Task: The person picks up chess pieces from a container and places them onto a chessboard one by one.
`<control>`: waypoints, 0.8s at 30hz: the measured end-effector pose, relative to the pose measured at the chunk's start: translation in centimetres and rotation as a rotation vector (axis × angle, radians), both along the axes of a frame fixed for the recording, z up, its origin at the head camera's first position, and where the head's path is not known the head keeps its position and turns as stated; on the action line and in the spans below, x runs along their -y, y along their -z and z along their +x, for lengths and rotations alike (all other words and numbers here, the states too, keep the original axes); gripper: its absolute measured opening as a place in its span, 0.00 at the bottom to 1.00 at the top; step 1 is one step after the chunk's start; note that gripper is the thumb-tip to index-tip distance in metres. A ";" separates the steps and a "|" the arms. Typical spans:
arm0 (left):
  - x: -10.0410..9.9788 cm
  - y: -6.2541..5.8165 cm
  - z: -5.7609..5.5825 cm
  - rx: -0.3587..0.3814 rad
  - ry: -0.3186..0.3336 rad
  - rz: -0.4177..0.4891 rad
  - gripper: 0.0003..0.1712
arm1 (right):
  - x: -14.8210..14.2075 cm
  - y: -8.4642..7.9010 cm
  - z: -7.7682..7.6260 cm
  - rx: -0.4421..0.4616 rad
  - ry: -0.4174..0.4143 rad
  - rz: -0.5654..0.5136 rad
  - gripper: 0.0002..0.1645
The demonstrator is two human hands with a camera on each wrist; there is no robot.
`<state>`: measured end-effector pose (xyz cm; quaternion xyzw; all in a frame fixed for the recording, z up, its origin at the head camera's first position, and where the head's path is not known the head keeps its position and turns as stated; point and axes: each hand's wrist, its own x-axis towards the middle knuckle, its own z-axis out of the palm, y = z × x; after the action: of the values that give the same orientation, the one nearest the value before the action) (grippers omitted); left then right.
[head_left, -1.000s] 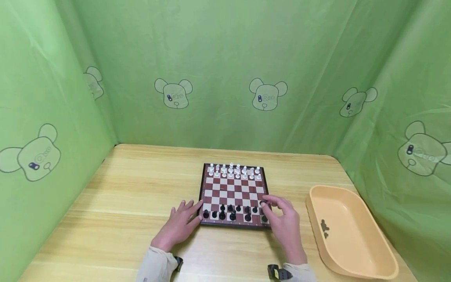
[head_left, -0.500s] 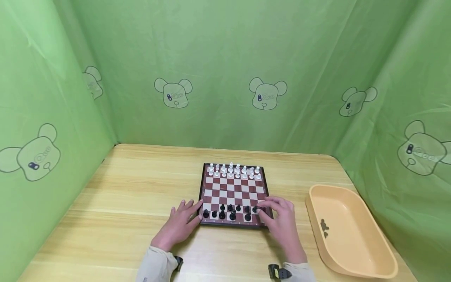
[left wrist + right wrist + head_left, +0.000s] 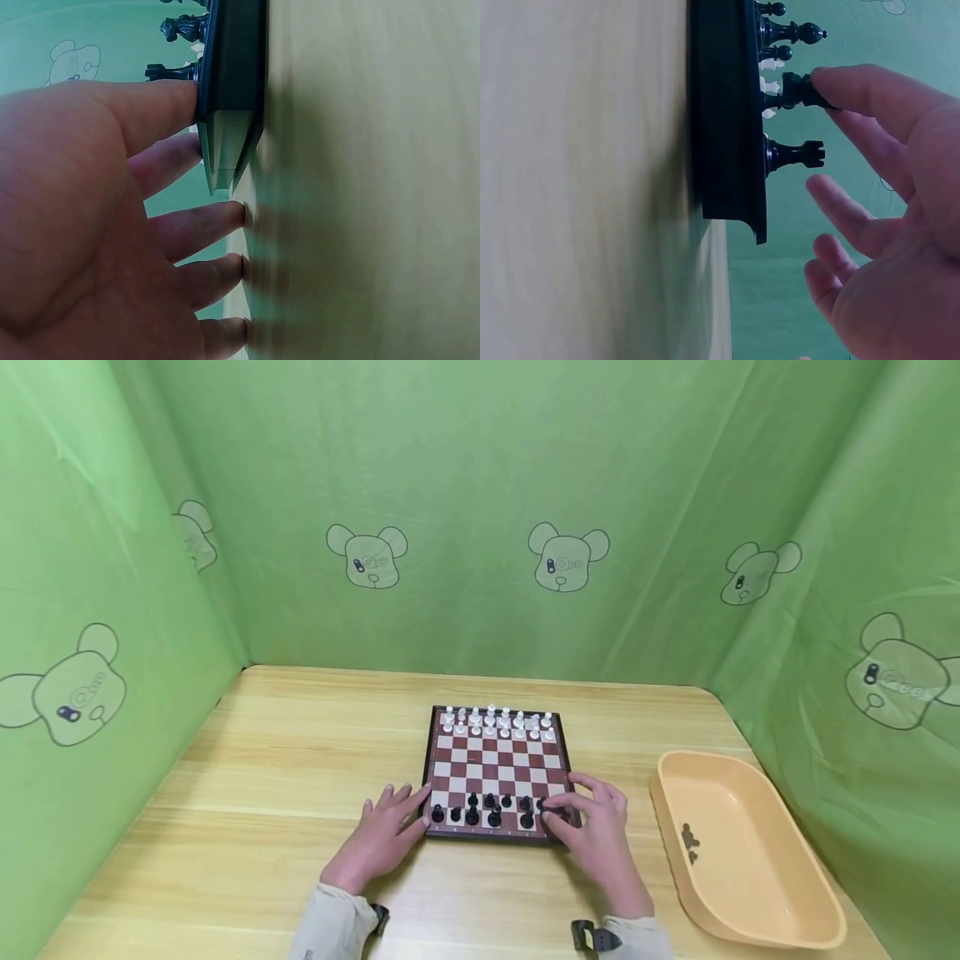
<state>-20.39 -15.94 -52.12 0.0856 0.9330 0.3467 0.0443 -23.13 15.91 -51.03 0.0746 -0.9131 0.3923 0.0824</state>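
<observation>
A magnetic-style chessboard (image 3: 487, 772) lies on the table, white pieces (image 3: 491, 720) lined up along its far side and black pieces (image 3: 494, 817) along its near side. Thumb and index finger of my right hand (image 3: 600, 843) pinch a black knight (image 3: 799, 90) over the near right part of the board. Beside it a black rook (image 3: 796, 154) stands upright at the corner, hidden by the hand in the head view. My left hand (image 3: 378, 843) touches the board's left edge with thumb and index finger; its other fingertips rest on the table, fingers extended.
An orange tray (image 3: 750, 843) stands right of the board, with a few small dark shapes (image 3: 690, 839) at its left side. Green curtains (image 3: 465, 610) with bear-head prints surround the wooden table (image 3: 300, 735) at the back and sides.
My right hand has moved left and slightly nearer with the knight, from the board's right edge to the gap in the near row. My left hand stays in place.
</observation>
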 end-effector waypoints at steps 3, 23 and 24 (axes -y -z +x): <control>0.0 0.0 0.0 0.000 -0.001 0.000 0.31 | 0.0 0.1 0.0 0.018 -0.006 0.007 0.07; 0.0 0.0 0.0 -0.005 -0.005 0.002 0.30 | 0.0 0.2 0.0 0.110 -0.027 0.045 0.09; 0.0 0.1 0.0 -0.004 -0.005 0.002 0.31 | -0.1 0.2 0.1 0.108 -0.030 0.047 0.09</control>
<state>-20.40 -15.92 -52.18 0.0841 0.9329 0.3476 0.0412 -23.07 15.97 -51.24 0.0688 -0.9240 0.3753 0.0252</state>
